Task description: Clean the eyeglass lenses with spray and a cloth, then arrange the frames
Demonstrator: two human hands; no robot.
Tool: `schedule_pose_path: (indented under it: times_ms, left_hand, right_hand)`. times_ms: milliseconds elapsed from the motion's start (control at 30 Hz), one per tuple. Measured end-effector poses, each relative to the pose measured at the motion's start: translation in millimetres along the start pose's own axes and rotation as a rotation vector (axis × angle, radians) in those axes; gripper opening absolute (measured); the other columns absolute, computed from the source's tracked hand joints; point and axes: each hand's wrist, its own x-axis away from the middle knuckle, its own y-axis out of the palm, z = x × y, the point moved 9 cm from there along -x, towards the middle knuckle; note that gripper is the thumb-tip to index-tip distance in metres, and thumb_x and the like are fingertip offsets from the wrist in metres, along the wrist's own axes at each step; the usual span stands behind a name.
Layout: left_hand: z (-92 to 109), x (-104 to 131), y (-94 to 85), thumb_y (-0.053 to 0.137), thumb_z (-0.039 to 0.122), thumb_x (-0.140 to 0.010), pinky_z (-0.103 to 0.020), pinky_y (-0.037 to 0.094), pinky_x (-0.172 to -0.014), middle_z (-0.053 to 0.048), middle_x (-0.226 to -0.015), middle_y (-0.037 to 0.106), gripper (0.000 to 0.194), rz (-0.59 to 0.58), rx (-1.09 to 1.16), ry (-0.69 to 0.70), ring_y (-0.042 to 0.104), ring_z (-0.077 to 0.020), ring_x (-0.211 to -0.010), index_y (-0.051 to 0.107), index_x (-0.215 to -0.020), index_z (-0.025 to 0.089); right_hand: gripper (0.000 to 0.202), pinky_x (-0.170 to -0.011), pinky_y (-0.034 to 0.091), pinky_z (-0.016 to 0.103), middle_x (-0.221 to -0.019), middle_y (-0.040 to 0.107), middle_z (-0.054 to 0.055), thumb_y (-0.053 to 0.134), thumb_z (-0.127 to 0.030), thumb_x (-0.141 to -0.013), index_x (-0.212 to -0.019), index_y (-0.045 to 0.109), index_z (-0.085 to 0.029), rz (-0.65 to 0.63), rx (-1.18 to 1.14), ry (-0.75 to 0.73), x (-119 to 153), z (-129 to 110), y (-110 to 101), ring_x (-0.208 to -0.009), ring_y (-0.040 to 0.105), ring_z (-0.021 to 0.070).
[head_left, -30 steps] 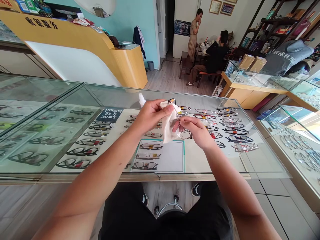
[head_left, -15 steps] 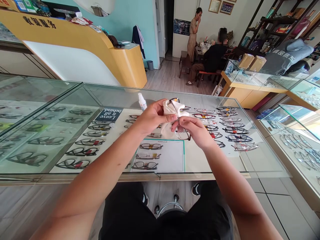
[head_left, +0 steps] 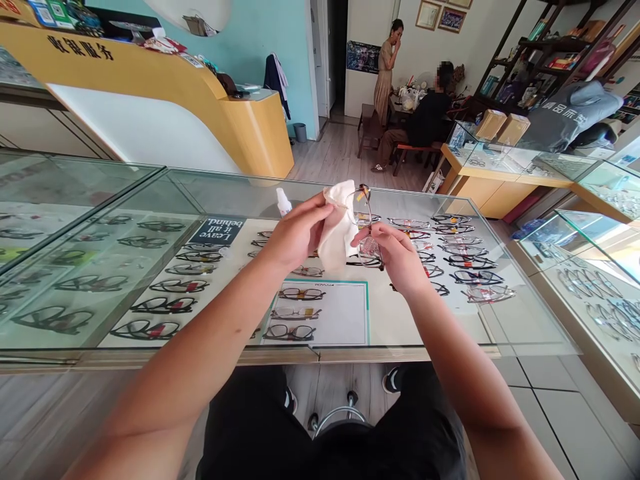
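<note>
Above the glass counter, my left hand (head_left: 300, 230) grips a cream cleaning cloth (head_left: 336, 233), which hangs down from the thumb and fingers. My right hand (head_left: 393, 250) pinches a pair of eyeglasses (head_left: 370, 212) by the middle of the frame, holding it on end. One lens is at the top and the other is below the fingers. The cloth is close to the glasses on their left side; whether they touch I cannot tell. Behind my left hand stands a white spray bottle (head_left: 283, 200), partly covered by the hand.
Under the counter's glass top (head_left: 425, 327) lie rows of eyeglasses (head_left: 167, 305) and a dark sign (head_left: 218, 231). My legs and a stool base (head_left: 340, 417) are below the front edge. Two people (head_left: 387, 67) are at a table in the back, beyond a yellow reception desk (head_left: 255, 133).
The cloth has come off the glasses and now hangs more unfolded from my left hand. My right hand has shifted slightly right with the glasses, which have turned.
</note>
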Motion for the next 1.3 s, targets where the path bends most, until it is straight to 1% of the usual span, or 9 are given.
schedule_pose_path:
  times_ms: [100,233,333,400,533,700,867,1100,1300]
  left_hand:
    - [-2,2,5.9,0.084,0.046,-0.085,-0.035,0.06,-0.083,-0.007,-0.117,0.081,0.047,-0.027,-0.03,-0.006,0.076,-0.0265,-0.104,0.08,-0.126,0.024]
    - [0,5,8.7,0.092,0.049,-0.083,-0.031,0.059,-0.082,-0.005,-0.111,0.081,0.045,0.005,-0.116,0.058,0.075,-0.0217,-0.099,0.075,-0.117,0.025]
    - [8,7,8.8,0.097,0.048,-0.077,-0.03,0.059,-0.085,-0.003,-0.106,0.08,0.048,0.059,-0.148,0.127,0.074,-0.0193,-0.097,0.068,-0.107,0.025]
    - [14,10,10.9,0.097,0.047,-0.078,-0.03,0.059,-0.084,-0.002,-0.103,0.078,0.047,0.079,-0.217,0.168,0.073,-0.0184,-0.095,0.065,-0.103,0.024]
    - [20,17,22.2,0.094,0.045,-0.082,-0.029,0.059,-0.076,-0.003,-0.103,0.078,0.041,0.03,-0.383,0.232,0.074,-0.0187,-0.093,0.065,-0.102,0.025]
    - [19,25,31.9,0.088,0.041,-0.089,-0.029,0.057,-0.072,-0.005,-0.106,0.079,0.03,-0.018,-0.49,0.276,0.075,-0.0193,-0.097,0.067,-0.103,0.025]
    - [22,27,34.3,0.083,0.033,-0.091,-0.028,0.057,-0.073,-0.003,-0.101,0.079,0.02,0.002,-0.531,0.315,0.074,-0.0171,-0.093,0.068,-0.101,0.025]
    - [24,26,30.6,0.083,0.035,-0.089,-0.027,0.056,-0.07,-0.003,-0.095,0.078,0.02,0.056,-0.512,0.305,0.073,-0.0171,-0.089,0.069,-0.096,0.024]
    - [23,24,26.9,0.084,0.035,-0.086,-0.028,0.058,-0.069,-0.001,-0.087,0.075,0.02,0.091,-0.454,0.285,0.071,-0.0167,-0.082,0.069,-0.089,0.024]
  right_hand:
    - [0.03,-0.09,0.048,0.036,-0.103,0.078,0.004,0.059,-0.045,-0.104,-0.084,0.071,-0.026,-0.032,0.031,0.014,0,2,4,-0.095,0.063,0.0228]
    - [0.028,-0.09,0.049,0.036,-0.099,0.077,0.004,0.061,-0.044,-0.102,-0.083,0.069,-0.025,-0.036,0.007,0.037,1,3,8,-0.092,0.061,0.0224]
    - [0.026,-0.088,0.049,0.037,-0.095,0.077,0.004,0.063,-0.042,-0.099,-0.079,0.066,-0.025,0.051,-0.016,0.016,1,0,1,-0.091,0.06,0.0219]
    - [0.024,-0.088,0.05,0.037,-0.094,0.076,0.003,0.066,-0.042,-0.097,-0.081,0.07,-0.025,0.148,-0.006,-0.012,1,-3,-9,-0.091,0.061,0.0215]
    - [0.019,-0.085,0.055,0.037,-0.093,0.075,0.002,0.081,-0.046,-0.087,-0.095,0.077,-0.029,0.304,0.014,-0.055,3,-8,-25,-0.09,0.064,0.0205]
    - [0.026,-0.073,0.053,0.035,-0.089,0.072,0.0,0.089,-0.044,-0.081,-0.096,0.074,-0.029,0.274,0.021,-0.061,3,-8,-20,-0.077,0.059,0.0165]
    - [0.022,-0.065,0.048,0.033,-0.081,0.067,-0.002,0.089,-0.04,-0.081,-0.089,0.072,-0.028,0.335,0.0,-0.051,5,-7,-24,-0.07,0.056,0.0145]
    - [0.02,-0.066,0.048,0.034,-0.082,0.068,-0.001,0.087,-0.037,-0.081,-0.088,0.071,-0.027,0.351,0.015,-0.064,4,-8,-29,-0.072,0.057,0.0146]
    - [0.021,-0.066,0.048,0.035,-0.083,0.069,0.0,0.085,-0.04,-0.083,-0.09,0.069,-0.028,0.348,0.051,-0.068,4,-8,-31,-0.074,0.06,0.0161]
